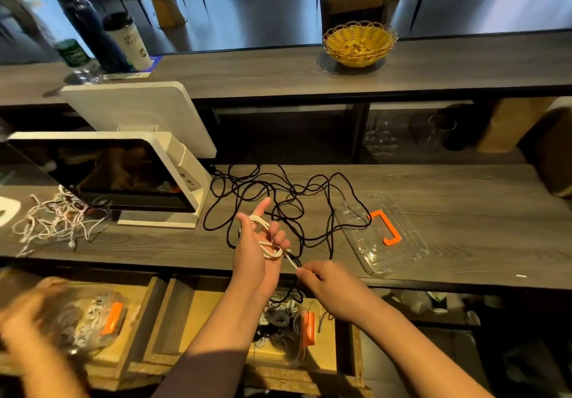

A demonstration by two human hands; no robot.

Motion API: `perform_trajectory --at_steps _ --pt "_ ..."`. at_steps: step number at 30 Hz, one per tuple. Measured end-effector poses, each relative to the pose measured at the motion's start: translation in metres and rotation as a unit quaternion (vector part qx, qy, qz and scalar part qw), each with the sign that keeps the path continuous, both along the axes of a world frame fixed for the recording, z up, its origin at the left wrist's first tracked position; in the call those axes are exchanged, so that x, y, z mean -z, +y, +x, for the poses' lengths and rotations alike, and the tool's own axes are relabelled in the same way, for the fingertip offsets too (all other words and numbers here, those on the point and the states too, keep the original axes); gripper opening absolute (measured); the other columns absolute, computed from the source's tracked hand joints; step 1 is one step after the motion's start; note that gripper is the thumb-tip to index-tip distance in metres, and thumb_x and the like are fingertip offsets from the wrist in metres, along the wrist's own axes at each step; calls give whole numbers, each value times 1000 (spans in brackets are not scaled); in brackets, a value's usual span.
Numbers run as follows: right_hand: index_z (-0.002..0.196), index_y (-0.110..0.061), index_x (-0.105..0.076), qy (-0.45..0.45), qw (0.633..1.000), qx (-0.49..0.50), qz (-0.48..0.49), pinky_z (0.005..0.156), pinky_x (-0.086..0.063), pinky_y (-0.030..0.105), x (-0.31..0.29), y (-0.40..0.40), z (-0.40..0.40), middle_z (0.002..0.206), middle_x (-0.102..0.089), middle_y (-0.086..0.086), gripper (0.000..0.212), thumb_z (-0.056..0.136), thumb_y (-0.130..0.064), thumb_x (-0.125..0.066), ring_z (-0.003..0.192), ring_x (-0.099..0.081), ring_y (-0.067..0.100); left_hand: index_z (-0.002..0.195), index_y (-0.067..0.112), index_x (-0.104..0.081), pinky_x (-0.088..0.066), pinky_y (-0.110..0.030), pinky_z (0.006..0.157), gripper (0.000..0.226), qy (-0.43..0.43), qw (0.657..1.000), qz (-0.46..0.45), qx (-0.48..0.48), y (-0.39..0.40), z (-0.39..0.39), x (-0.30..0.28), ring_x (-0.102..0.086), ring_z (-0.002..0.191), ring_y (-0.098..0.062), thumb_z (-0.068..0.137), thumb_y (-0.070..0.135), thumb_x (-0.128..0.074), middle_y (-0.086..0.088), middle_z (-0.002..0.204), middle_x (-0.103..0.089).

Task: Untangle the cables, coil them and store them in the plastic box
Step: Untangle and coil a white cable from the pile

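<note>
The left hand grips a thin white cable looped around its fingers above the grey wood-grain desk. The right hand pinches the cable's free end. The cable looks light and limp, best guided near that tip.

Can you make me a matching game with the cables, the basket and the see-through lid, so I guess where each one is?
Things:
1. white cable
2. black cable
3. yellow wicker basket
4. clear lid with orange handle

Places:
A. on the upper shelf at the back
B. lying flat on the counter, to the right
C. looped around the left hand
D. sprawled in loose tangles across the counter

Pairs: 1-C, 2-D, 3-A, 4-B
</note>
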State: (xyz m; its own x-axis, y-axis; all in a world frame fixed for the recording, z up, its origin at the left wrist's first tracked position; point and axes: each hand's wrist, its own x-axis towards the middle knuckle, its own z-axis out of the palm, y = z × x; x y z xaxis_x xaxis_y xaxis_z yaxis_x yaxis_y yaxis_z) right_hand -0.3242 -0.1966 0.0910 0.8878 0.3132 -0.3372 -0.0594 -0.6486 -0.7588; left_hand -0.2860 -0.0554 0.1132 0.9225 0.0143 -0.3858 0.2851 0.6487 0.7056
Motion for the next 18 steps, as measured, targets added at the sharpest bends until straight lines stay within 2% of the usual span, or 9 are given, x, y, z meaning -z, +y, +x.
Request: perform_trajectory --at_steps 3,8,12,16,18 --pt "83 -13 -62 13 1000 -16 8 59 -36 32 -2 2 -1 68 -53 -4 39 105 -40 -43 59 -46 9 133 19 -59 -30 -22 49 59 13 1000 -5 -20 2 1 4 -31 54 -8 104 58 -25 4 64 -39" --pt "86 -21 -65 32 998 -43 10 60 -39 31 -4 1 -4 71 -58 -4 33 104 -40 -45 63 -52 10 130 20 -61 -27 -21 47 58 -3 999 37 -33 6 4 7 -28 54 -7 104 58 -26 5 65 -37" --pt "83 -25 -63 46 995 -86 22 60 -38 30 -11 3 -8 71 -57 -5 30 104 -36 -45 60 -48 6 129 23 -61 -25 -20 48 57 -20 986 163 -2 7 3 13 -28 55 -6 102 59 -27 6 66 -35" --pt "83 -15 -63 31 991 -116 54 57 -35 29 -24 7 -10 66 -51 -5 31 102 -35 -48 55 -42 5 125 25 -64 -25 -20 48 57 -38 948 308 69 5 -1 15 -29 54 -6 101 60 -26 8 63 -35" --pt "83 -16 -62 10 989 -106 98 58 -36 29 -31 6 -10 69 -52 -3 26 101 -31 -50 60 -44 5 119 25 -68 -26 -21 48 58 -27 933 334 129 5 -2 17 -31 53 -6 99 62 -28 8 62 -36"
